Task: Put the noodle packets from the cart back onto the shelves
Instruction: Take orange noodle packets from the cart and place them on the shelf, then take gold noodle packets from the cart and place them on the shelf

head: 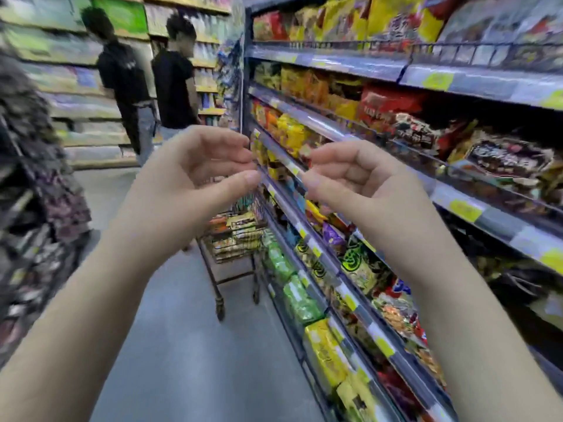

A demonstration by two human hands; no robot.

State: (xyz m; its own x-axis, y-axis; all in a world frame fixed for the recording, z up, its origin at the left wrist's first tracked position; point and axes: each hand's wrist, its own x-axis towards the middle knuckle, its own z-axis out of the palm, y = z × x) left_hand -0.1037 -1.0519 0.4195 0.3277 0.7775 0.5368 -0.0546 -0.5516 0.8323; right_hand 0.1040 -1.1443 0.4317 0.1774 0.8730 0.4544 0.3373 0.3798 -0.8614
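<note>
Bare left hand (195, 175) and right hand (362, 184) hover empty, fingers (225, 149) loosely curled, well apart from the dark wire cart (227, 254) of colourful noodle packets (240, 222); pushing packets onto crowded grey metal shelves (487, 82) could dislodge stock.

cart (234, 239): upright in aisle beside shelves (304, 236) | noodle packets (240, 226): piled inside

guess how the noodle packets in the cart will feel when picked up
The noodle packets heaped in the cart look like thin film bags, so probably light and crinkly, flexing a little. Wrappers look glossy and may slip. The loose pile might shift when one is pulled.
</note>
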